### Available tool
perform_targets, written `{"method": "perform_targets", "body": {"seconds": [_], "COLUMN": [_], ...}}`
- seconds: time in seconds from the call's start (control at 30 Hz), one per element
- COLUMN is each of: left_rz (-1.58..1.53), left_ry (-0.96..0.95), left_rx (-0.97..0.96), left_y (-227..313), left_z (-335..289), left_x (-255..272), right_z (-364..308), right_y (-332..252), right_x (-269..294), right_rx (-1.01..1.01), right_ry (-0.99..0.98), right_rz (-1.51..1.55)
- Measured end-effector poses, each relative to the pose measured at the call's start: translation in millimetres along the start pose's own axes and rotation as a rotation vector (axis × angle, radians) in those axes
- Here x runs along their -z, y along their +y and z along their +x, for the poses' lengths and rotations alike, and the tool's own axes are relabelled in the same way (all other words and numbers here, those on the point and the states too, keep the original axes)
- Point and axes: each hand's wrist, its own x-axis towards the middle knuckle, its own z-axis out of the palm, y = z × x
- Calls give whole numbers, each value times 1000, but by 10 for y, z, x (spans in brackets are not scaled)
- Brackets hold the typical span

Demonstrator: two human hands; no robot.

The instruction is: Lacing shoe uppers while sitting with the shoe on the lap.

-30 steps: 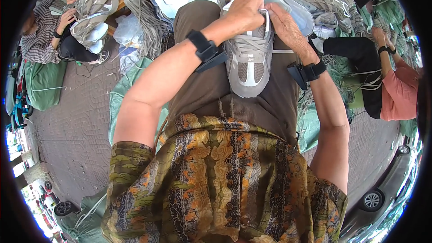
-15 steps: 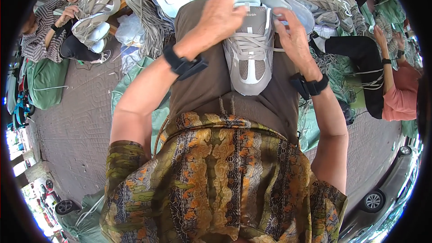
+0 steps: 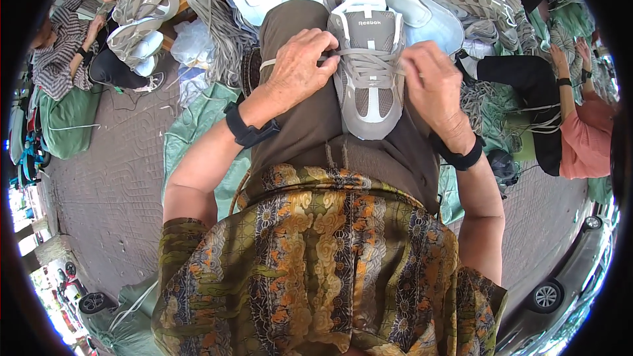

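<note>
A grey sneaker [image 3: 371,95] with a white-edged tongue lies on my lap, its toe toward my body. Flat grey laces [image 3: 370,64] cross its front. At the sneaker's left side my left hand [image 3: 298,69] pinches a lace, and a length of it sticks out past the hand over my thigh. My right hand [image 3: 432,82] is closed at the right-side eyelets, its curled fingertips on the lace there. Slight blur softens those right fingers.
Beyond my knees lie another grey shoe [image 3: 395,0] and piles of grey shoe parts [image 3: 484,0]. Bundled laces [image 3: 214,33] hang at the left. People work at both sides, one in a striped top [image 3: 62,66]. A green sack [image 3: 69,122] stands at the left.
Both hands have come down from the tongue and collar to the sides of the lacing. The left hand moved left and drew a lace outward. The tongue is uncovered.
</note>
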Motion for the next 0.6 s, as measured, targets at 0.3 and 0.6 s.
{"method": "perform_targets", "body": {"seconds": [0.3, 0.6], "left_rz": [-96, -145], "left_ry": [48, -118], "left_rx": [-94, -75], "left_y": [81, 70], "left_z": [87, 256], "left_x": [-30, -10], "right_z": [68, 58], "right_y": [43, -14], "right_x": [274, -181], "right_rx": [-144, -211], "right_ry": [17, -208], "right_rz": [81, 153]}}
